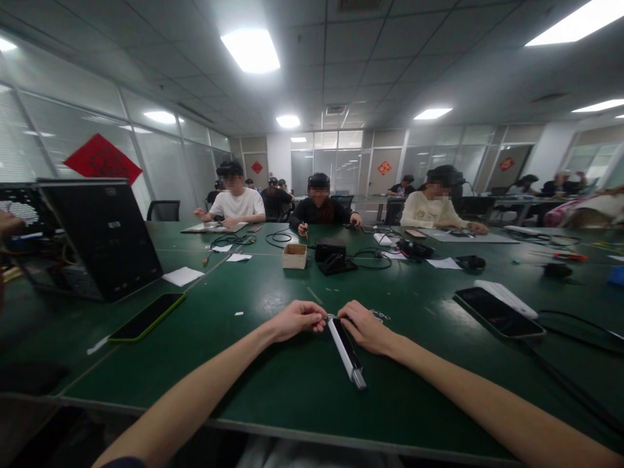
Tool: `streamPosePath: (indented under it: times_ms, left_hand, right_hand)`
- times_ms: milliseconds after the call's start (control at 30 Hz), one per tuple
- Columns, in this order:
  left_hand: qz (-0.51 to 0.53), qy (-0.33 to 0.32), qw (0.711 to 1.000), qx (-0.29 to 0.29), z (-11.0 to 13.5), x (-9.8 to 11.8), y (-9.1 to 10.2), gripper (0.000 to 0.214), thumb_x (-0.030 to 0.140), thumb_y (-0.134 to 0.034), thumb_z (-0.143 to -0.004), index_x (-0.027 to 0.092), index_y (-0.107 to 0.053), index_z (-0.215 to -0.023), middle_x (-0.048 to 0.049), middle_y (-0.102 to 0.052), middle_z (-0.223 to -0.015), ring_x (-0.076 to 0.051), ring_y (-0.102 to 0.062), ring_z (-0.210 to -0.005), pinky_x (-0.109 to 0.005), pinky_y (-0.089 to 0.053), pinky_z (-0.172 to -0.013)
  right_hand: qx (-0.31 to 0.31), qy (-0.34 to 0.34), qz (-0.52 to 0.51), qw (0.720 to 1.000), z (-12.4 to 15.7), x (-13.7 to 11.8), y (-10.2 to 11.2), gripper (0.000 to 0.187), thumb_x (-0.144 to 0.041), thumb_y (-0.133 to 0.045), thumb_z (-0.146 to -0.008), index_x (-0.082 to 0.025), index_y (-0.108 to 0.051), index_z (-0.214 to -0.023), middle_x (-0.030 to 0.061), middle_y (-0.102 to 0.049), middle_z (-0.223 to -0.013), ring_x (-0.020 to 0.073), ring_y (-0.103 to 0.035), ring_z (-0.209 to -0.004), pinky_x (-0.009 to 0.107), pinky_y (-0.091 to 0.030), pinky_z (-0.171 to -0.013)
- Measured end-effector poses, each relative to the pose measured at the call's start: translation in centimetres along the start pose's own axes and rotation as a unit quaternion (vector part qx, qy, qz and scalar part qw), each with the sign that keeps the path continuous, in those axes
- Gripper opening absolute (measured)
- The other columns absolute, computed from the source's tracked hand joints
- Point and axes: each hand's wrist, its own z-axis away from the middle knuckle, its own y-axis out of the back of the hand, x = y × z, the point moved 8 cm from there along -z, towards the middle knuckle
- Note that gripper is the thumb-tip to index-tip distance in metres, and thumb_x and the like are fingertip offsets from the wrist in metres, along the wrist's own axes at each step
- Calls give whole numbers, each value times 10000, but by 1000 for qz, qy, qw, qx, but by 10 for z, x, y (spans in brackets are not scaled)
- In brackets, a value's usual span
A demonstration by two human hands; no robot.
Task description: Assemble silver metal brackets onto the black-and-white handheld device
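Note:
A long, narrow white device with a black face and a silver end piece lies on the green table, its silver end towards me. My right hand rests over its far right side, fingers bent and gripping that end. At the same far tip, my left hand is closed in a pinch. Whatever is between the left fingertips is too small to make out. Just beyond my right hand lies a small chain-like metal thing, partly hidden by it.
On the left are a green-edged phone and a black HP computer case. A dark phone lies right, beside a white object and cables. Ahead stand a small box and a black device. Several people sit opposite.

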Motion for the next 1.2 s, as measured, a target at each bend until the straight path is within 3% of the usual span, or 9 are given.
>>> streamPosePath:
  times_ms: [233, 633, 867, 1033, 1200]
  left_hand:
    - [109, 4, 994, -1, 2, 2, -6, 225, 193, -786, -738, 69, -672, -887, -46, -657, -724, -88, -618, -636, -189, -480, -629]
    - [147, 54, 987, 47, 6, 3, -12, 81, 81, -665, -821, 89, -605, -875, -42, -649, -713, -81, -618, -562, -164, -498, -552]
    - [23, 7, 1000, -7, 5, 9, -6, 282, 273, -791, -726, 83, -639, -869, -49, -666, -726, -100, -613, -620, -215, -485, -616]
    - [-126, -46, 990, -52, 9, 23, -14, 291, 362, -721, -783, 98, -648, -881, -24, -653, -720, -102, -594, -630, -238, -474, -642]
    - [-231, -65, 968, -74, 17, 33, -21, 228, 340, -625, -859, 119, -649, -909, -26, -648, -765, -128, -609, -677, -251, -497, -657]
  right_hand:
    - [10, 13, -7, 1000, 2, 1, -2, 138, -162, -424, -946, -162, -562, -954, 77, -586, -940, 195, -529, -876, 367, -468, -801]
    - [26, 39, -3, 999, 2, -2, 0, 124, -163, -434, -929, -166, -557, -937, 80, -587, -911, 198, -517, -853, 368, -465, -785]
    - [4, 50, 5, 999, 4, -6, 1, 162, -185, -409, -952, -165, -569, -965, 85, -582, -929, 199, -509, -863, 368, -468, -789]
    - [1, 73, 4, 997, 4, -9, 2, 187, -193, -392, -964, -162, -577, -975, 91, -579, -934, 203, -513, -887, 364, -471, -805]
    - [-19, 83, -1, 996, 4, -12, 1, 208, -181, -379, -964, -163, -585, -986, 95, -582, -948, 203, -510, -900, 361, -473, -819]
